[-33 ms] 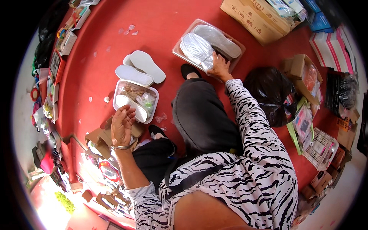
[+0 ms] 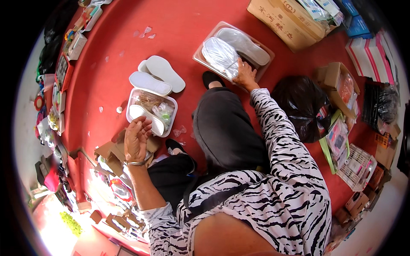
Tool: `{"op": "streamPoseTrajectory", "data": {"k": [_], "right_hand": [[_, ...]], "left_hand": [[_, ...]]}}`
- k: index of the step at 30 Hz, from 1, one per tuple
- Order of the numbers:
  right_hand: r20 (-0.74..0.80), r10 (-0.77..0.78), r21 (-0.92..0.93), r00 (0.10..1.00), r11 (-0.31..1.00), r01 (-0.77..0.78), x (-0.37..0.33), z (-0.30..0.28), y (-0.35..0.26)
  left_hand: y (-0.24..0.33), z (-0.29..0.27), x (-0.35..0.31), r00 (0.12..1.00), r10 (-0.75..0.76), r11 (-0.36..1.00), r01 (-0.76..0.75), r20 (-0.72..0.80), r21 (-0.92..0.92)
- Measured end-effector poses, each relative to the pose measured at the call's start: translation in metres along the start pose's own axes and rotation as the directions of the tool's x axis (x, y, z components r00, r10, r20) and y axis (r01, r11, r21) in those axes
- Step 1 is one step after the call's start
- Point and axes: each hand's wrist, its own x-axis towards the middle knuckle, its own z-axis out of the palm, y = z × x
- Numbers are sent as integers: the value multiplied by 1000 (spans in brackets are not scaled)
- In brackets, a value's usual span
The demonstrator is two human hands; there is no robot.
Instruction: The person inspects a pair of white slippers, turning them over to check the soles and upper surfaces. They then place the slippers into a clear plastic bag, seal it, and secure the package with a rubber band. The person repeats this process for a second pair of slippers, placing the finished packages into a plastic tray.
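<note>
My right hand (image 2: 245, 75) has its fingers bent over the near end of a clear-plastic-wrapped pair of insoles (image 2: 219, 54). That pack rests in a shallow clear plastic tray (image 2: 200, 59), beside another wrapped pair (image 2: 244, 45). On the left, my left hand (image 2: 138, 138) is held up with loosely curled fingers and nothing visible in them. Just beyond it, a white insole (image 2: 147, 118) lies in a white plastic tub (image 2: 172, 102), among small bagged items (image 2: 164, 112). Loose white insoles (image 2: 165, 73) overlap on the floor past the tub.
A cardboard box (image 2: 287, 21) stands at the far right. A black plastic bag (image 2: 300, 106) lies right of my knee, near an open carton (image 2: 339, 87) and a white basket (image 2: 357, 166). Scraps of clear plastic (image 2: 147, 30) dot the red floor. Goods line the left wall.
</note>
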Motion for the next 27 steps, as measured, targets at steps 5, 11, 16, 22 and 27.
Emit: {"op": "streamPoseTrajectory", "data": {"k": [5, 11, 16, 22, 27], "right_hand": [[-10, 9, 53, 1000, 999, -8, 5, -12, -9], [-381, -26, 306, 924, 940, 153, 1, -49, 23], [-571, -139, 246, 809, 911, 331, 7, -70, 35], [-291, -188, 17, 938, 979, 201, -16, -20, -1], [-69, -87, -124, 994, 989, 78, -10, 25, 5]], "left_hand": [[-2, -3, 1, 1000, -13, 1000, 13, 5, 20], [-4, -7, -1, 1000, -6, 1000, 5, 17, 13], [-6, -6, -2, 1000, -17, 1000, 17, 15, 12], [-1, 4, -1, 1000, -21, 999, 21, 11, 32], [-3, 2, 2, 999, -26, 999, 27, -27, 41]]}}
